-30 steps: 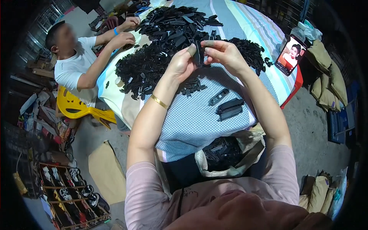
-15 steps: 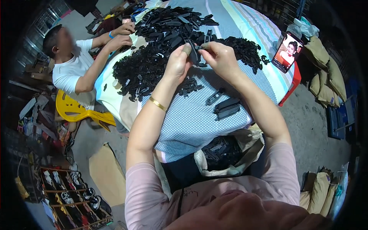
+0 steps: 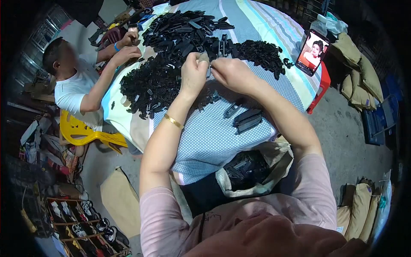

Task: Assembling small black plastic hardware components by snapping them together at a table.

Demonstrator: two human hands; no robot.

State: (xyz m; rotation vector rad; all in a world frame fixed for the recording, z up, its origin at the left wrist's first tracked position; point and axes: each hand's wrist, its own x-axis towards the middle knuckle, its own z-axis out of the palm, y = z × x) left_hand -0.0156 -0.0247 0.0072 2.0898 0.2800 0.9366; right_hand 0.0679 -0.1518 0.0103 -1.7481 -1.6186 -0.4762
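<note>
My left hand (image 3: 195, 73) is closed around a long black plastic part (image 3: 208, 73), mostly hidden behind the fingers. At the part's right side my right hand (image 3: 234, 73) pinches, its fingertips close to the left ones; any smaller piece between them is too hidden to make out. Beyond my hands, a black clip-like part (image 3: 222, 46) stands upright beside a heap of long black pieces (image 3: 184, 30). Small black pieces lie in a wide heap (image 3: 150, 85) on the left and another (image 3: 263, 55) on the right. Nearer me are several black parts (image 3: 248, 121) on the patterned tablecloth (image 3: 205, 143).
An open sack (image 3: 274, 182) holding black parts is at my lap. A co-worker (image 3: 77, 90) sits on the left with hands at the table edge. A lit phone (image 3: 312, 53) stands at the right. Full sacks (image 3: 357, 81) and a shoe rack (image 3: 83, 227) stand on the floor.
Both hands have turned and drawn closer together, so the black part that showed plainly is now mostly covered. The whole view has shifted slightly.
</note>
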